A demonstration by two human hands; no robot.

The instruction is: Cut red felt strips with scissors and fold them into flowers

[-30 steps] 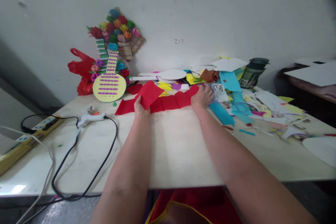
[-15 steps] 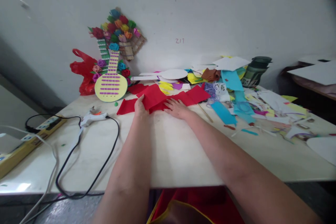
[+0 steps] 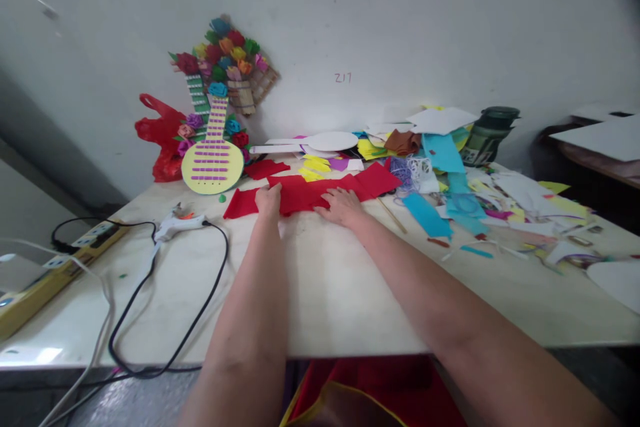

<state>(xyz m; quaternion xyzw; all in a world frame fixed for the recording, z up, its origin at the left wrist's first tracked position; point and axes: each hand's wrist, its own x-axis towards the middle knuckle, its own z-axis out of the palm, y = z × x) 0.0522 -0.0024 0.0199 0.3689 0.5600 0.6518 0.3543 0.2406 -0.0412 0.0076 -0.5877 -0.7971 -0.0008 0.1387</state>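
A long strip of red crepe paper (image 3: 303, 192) lies across the table in front of me. My left hand (image 3: 269, 200) pinches it near its left part, with the fingertips partly hidden. On the right part of the strip rests my right hand (image 3: 343, 207), palm down with the fingers spread. Another red paper piece (image 3: 266, 169) lies just behind, beside several yellow paper pieces (image 3: 315, 167). A thin wooden stick (image 3: 393, 215) is to the right of my right hand.
At left are a white glue gun (image 3: 177, 225) with its black cord and a yellow power strip (image 3: 60, 273). A yellow paper lute (image 3: 213, 163) and paper flowers (image 3: 233, 53) stand against the wall. Paper scraps (image 3: 520, 197) and a green bottle (image 3: 487, 137) occupy the right.
The red paper lifted by my left hand has come down flat onto the strip. My left hand has shifted slightly, and my right hand has moved a little to the right.
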